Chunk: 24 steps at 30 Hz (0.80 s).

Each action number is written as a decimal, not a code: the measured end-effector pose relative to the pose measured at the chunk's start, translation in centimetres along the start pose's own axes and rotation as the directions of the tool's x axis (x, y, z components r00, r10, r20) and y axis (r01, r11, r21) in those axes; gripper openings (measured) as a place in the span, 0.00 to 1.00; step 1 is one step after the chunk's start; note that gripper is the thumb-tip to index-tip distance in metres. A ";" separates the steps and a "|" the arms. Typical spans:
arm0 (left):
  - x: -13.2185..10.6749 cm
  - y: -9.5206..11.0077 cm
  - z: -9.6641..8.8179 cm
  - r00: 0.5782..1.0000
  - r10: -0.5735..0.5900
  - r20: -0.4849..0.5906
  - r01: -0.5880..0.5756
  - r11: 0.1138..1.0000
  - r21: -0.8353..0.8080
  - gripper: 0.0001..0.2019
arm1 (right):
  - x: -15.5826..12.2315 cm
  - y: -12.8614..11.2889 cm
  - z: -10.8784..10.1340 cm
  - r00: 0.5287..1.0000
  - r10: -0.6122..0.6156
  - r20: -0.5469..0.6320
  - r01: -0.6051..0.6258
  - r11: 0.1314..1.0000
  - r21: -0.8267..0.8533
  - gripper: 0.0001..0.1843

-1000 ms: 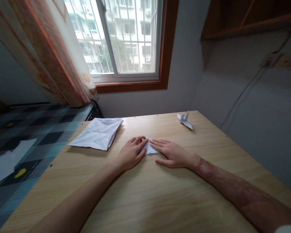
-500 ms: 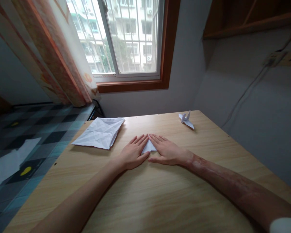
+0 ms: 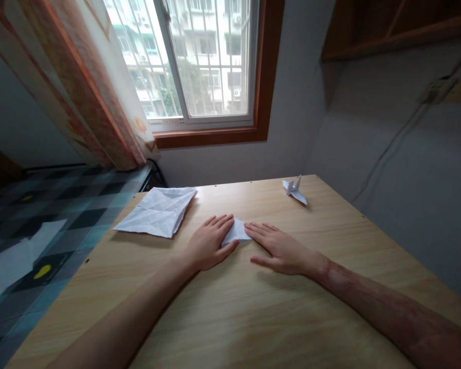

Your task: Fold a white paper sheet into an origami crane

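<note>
A small piece of folded white paper (image 3: 236,232) lies on the wooden table (image 3: 215,312) between my hands. My left hand (image 3: 210,242) rests flat over its left side, fingers stretched out and thumb along the near edge. At the paper's right edge are the fingertips of my right hand (image 3: 278,247), which is also stretched out, its thumb apart on the near side. Both hands are open, and parts of the paper are hidden beneath the left fingers.
Creased white paper sheets (image 3: 155,211) lie at the table's far left. A folded paper crane (image 3: 295,190) stands near the far right corner. Left of the table is a checked bed (image 3: 80,202) with a torn-looking white paper piece (image 3: 17,261). A window (image 3: 215,61) is ahead.
My right hand has slid right and toward me, uncovering more of the folded paper. My left hand has stayed nearly in place on the paper.
</note>
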<state>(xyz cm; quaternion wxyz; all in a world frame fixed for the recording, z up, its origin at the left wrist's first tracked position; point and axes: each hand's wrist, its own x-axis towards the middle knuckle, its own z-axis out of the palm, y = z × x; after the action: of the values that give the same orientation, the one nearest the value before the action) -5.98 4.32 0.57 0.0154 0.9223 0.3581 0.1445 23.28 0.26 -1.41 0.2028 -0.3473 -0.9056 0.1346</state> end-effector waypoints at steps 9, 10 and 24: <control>0.4 1.6 -0.2 0.995 0.076 -0.061 -0.064 0.982 0.178 0.15 | 0.5 0.2 0.3 0.979 0.037 -0.202 -0.033 0.999 0.019 0.30; 0.3 1.7 0.1 0.996 0.042 -0.076 -0.027 0.981 0.190 0.15 | 0.6 0.2 0.4 0.976 0.047 -0.214 -0.041 0.999 0.034 0.29; 0.4 2.0 0.6 0.889 -0.301 -0.344 0.254 0.951 -0.176 0.11 | 5.2 -1.2 2.6 0.890 0.340 -0.304 -0.251 0.922 0.296 0.19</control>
<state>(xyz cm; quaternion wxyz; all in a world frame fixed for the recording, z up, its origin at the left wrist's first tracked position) -4.28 3.15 0.37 0.0269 0.8153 0.4733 0.3326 17.89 2.70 -1.77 0.3793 -0.4720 -0.7669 0.2128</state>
